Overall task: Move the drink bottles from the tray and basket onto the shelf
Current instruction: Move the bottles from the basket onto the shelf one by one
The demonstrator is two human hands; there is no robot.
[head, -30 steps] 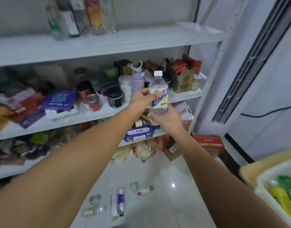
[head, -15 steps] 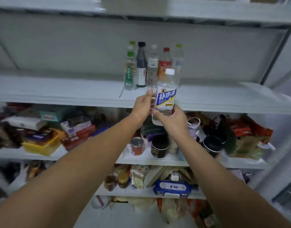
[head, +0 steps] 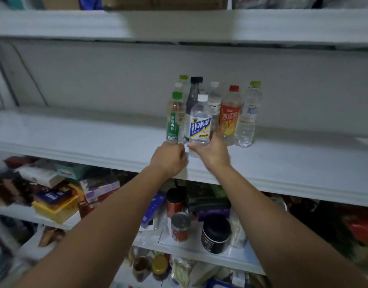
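A person's two bare arms reach forward and up to a white shelf (head: 75, 138) at chest height. The right hand (head: 212, 151) grips the lower part of a clear water bottle (head: 200, 125) with a white cap and a blue-and-white label, its thumb wrapped across the front near the base. The bottle stands upright, long axis vertical, directly ahead of the hands and just in front of a cluster of bottles already on the shelf. Its base is at the shelf surface or just above it; which one cannot be told. The left hand (head: 168, 160) sits just beside the bottle's left side with fingers curled, knuckles near the foot of a green-label bottle (head: 174, 121); whether it holds or touches anything is unclear. Behind stand a dark bottle with a black cap (head: 193, 94), an orange-label bottle with a red cap (head: 228, 117) and a clear bottle with a lime-green cap (head: 248, 117). The right hand is the one carrying the load, so letting go likely falls to it. On the shelf below sit a red can (head: 180, 227) and a black jar (head: 216, 235).
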